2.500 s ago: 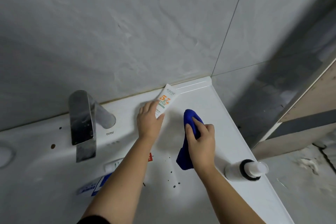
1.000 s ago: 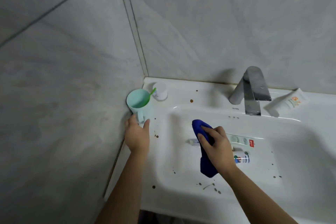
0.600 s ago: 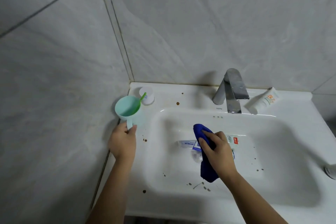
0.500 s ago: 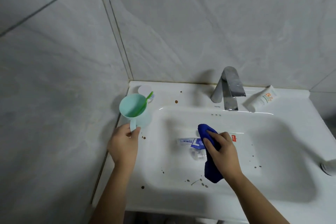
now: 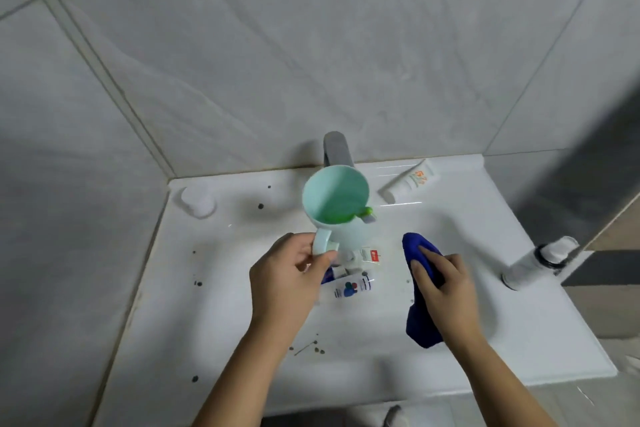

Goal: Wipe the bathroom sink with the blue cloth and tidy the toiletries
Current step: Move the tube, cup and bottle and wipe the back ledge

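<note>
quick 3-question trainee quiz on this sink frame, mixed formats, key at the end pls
1. True or false: the left hand holds the mint-green plastic cup by its handle.
2. What does the right hand grip? A) white tube B) blue cloth C) tap
3. Fill in: the white tube with orange print lies on the sink's back ledge, to the right of the chrome ____.

Key: 1 true; 2 B; 3 faucet.

Tubes clutter the basin's middle; faucet blocks the back; front rim seems open.
</note>
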The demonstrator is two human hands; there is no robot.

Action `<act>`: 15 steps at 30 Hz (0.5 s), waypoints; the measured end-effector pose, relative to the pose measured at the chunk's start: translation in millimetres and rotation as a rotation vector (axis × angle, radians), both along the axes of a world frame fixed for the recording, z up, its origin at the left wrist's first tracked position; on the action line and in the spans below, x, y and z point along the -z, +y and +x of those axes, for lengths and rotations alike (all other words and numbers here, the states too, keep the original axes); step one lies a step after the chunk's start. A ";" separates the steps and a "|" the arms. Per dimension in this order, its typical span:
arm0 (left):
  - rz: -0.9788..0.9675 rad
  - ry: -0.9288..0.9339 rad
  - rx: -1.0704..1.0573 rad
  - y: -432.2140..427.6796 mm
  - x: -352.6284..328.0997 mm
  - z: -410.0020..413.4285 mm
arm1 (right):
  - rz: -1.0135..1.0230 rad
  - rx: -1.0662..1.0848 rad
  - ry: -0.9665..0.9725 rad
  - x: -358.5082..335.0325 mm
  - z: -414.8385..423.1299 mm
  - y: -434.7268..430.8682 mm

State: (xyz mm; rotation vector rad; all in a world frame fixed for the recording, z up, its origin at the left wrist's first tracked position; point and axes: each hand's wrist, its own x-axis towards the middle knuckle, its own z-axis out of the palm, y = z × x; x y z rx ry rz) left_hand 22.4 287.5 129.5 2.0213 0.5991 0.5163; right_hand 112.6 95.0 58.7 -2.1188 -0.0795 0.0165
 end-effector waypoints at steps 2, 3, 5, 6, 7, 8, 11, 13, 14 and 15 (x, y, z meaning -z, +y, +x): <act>-0.021 0.011 0.070 -22.2 4.6 27.9 | 0.014 0.077 0.012 0.1 9.6 -21.6; -0.023 0.019 0.095 -31.3 7.9 41.5 | 0.020 0.111 0.020 0.6 14.1 -29.1; -0.030 0.041 0.133 -47.9 15.1 69.5 | 0.028 0.171 0.034 2.7 22.4 -40.7; -0.043 0.059 0.157 -57.8 18.4 85.4 | 0.040 0.196 0.039 4.3 27.2 -46.8; -0.047 0.083 0.183 -67.2 22.2 101.2 | 0.053 0.214 0.049 6.6 32.1 -51.3; -0.036 0.112 0.212 -76.1 27.2 117.6 | 0.065 0.228 0.065 9.1 36.8 -55.3; -0.024 0.178 0.277 -97.9 44.7 166.5 | 0.104 0.261 0.125 21.0 52.6 -62.7; -0.026 0.203 0.302 -107.6 56.3 197.4 | 0.104 0.253 0.150 30.5 65.2 -64.3; -0.012 0.215 0.314 -111.4 61.8 212.4 | 0.095 0.247 0.159 35.4 72.1 -65.2; 0.006 0.223 0.325 -114.9 66.9 226.5 | 0.091 0.247 0.167 40.1 79.1 -66.1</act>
